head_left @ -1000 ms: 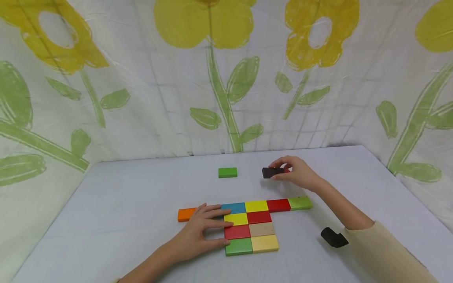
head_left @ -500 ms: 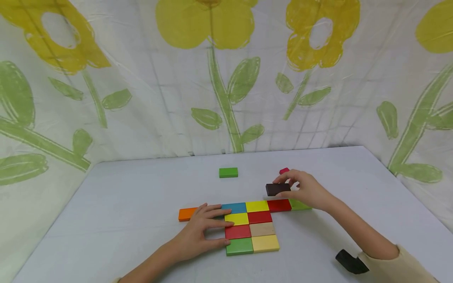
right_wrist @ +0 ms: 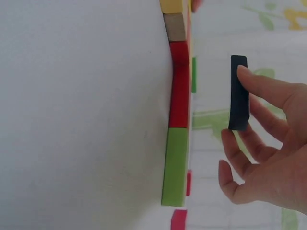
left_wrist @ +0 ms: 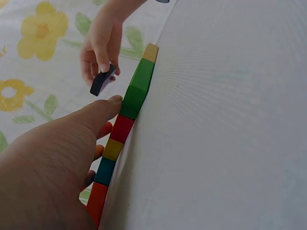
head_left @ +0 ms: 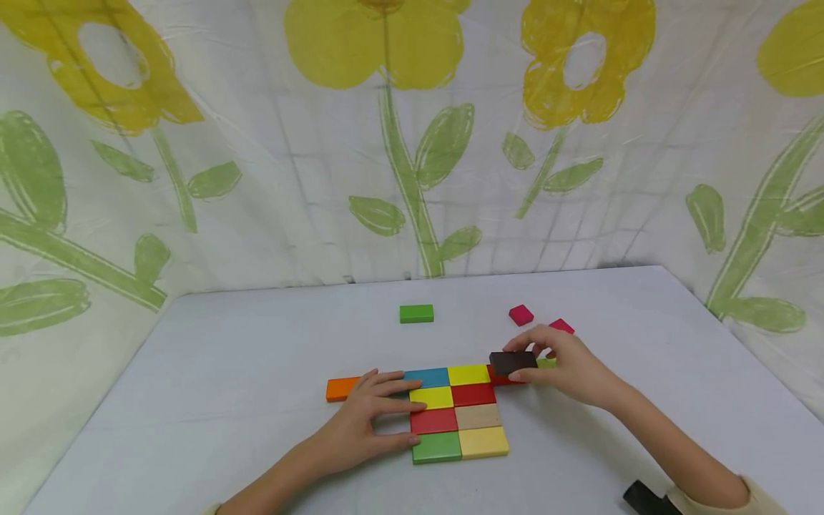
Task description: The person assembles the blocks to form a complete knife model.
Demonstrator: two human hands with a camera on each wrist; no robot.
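My right hand (head_left: 569, 365) pinches a black rectangular wooden block (head_left: 511, 363) between thumb and fingers. In the right wrist view the black block (right_wrist: 239, 96) is raised above the table. It hangs over the right arm of a flat T-shaped layout, overlapping the dark red block (head_left: 502, 378) and light green block (head_left: 546, 363) in the head view. My left hand (head_left: 357, 422) rests along the layout's left side, fingers spread. Its fingertips touch the yellow block (head_left: 433, 398), red block (head_left: 434, 421) and green block (head_left: 437, 448). An orange block (head_left: 341, 389) shows beyond it, at the row's left end.
A loose green block (head_left: 416, 314) lies near the table's back edge. Two small pink-red blocks (head_left: 521, 315) lie at the back right, one partly behind my right hand. A flower-printed cloth (head_left: 309, 179) hangs behind the white table (head_left: 225, 357).
My right hand has brought the black block from the back of the table toward me, over the layout's right arm. The pink-red blocks behind it have come into view. My left hand stays put.
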